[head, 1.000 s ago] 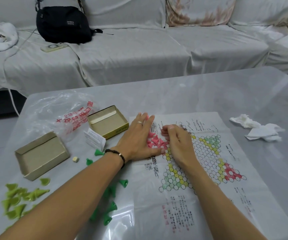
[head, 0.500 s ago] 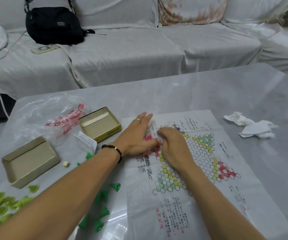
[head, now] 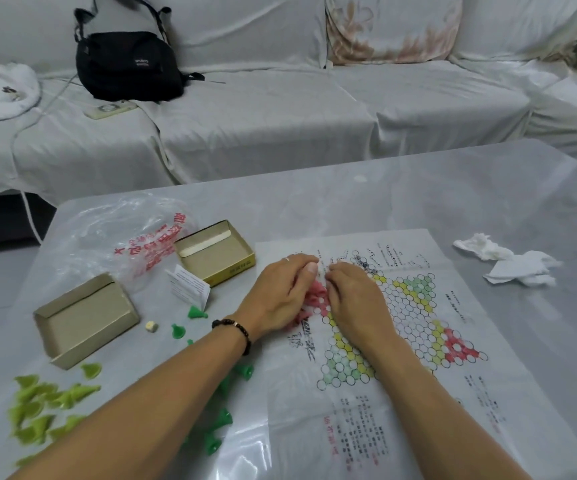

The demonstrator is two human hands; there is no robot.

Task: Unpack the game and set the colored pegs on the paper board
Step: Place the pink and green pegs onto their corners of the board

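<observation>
Glossy grey table [head: 418, 188] is reflecting light; paper board [head: 401, 393] is lying creased; plastic bag [head: 107, 237] is crinkling; cloth sofa [head: 280, 126] is wrinkling.

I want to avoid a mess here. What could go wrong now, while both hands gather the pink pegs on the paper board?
The paper board is thin and may slide or crease under the hands, which would scatter the pink pegs. The left forearm lies over the dark green pegs and could sweep them off the table.

Grey glossy table [head: 418, 188]; behind it white-draped sofa [head: 280, 116], black bag [head: 127, 64] on seat, floral cushion [head: 394, 29].
</observation>
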